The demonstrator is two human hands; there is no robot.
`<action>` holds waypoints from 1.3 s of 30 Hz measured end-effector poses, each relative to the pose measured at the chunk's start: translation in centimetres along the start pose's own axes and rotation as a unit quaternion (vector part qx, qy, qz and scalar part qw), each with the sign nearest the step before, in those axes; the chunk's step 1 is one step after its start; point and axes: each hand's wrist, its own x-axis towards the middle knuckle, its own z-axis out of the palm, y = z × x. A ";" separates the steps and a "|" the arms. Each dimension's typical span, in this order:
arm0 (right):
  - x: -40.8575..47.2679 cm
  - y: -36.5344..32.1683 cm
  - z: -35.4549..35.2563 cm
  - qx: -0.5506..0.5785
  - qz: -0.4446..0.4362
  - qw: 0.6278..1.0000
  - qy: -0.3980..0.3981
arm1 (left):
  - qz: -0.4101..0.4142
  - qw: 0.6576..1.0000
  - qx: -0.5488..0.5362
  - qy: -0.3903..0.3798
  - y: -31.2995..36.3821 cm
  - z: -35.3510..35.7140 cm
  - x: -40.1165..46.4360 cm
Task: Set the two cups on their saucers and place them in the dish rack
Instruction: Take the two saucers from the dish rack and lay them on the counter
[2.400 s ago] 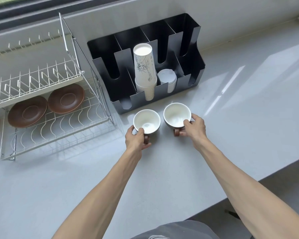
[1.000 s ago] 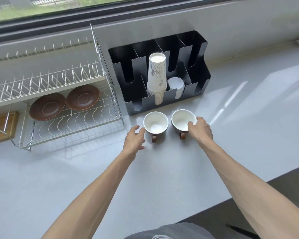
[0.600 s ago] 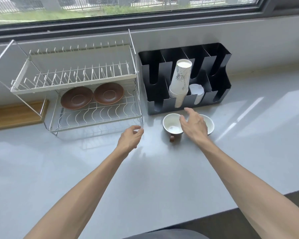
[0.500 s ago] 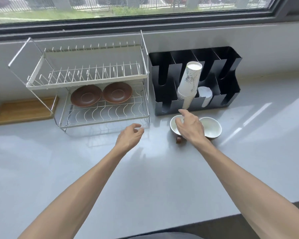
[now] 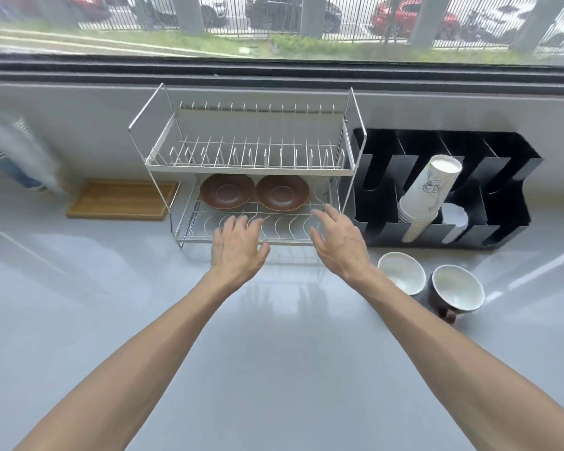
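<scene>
Two brown saucers, a left saucer point(image 5: 227, 191) and a right saucer point(image 5: 282, 192), lie side by side on the lower shelf of the white wire dish rack point(image 5: 251, 169). Two cups, white inside and dark brown outside, stand on the counter to the rack's right: the left cup point(image 5: 401, 272) and the right cup point(image 5: 458, 292), whose handle points toward me. My left hand point(image 5: 238, 248) and my right hand point(image 5: 339, 242) hover open at the front edge of the lower shelf, holding nothing, just short of the saucers.
A black cup organiser point(image 5: 446, 190) with a stack of paper cups point(image 5: 428, 196) stands right of the rack. A wooden tray point(image 5: 121, 199) lies left of it. A blurred striped object point(image 5: 17, 157) is at the far left. A window runs along the back.
Both hands have left the cups and moved left to the front of the rack's lower shelf. The view has swung left, so the cups now sit at the right.
</scene>
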 end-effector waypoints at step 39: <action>19.4 0.6 9.5 -0.006 0.100 0.991 -0.086 | -0.149 0.976 -0.155 -0.039 -1.2 6.1 16.8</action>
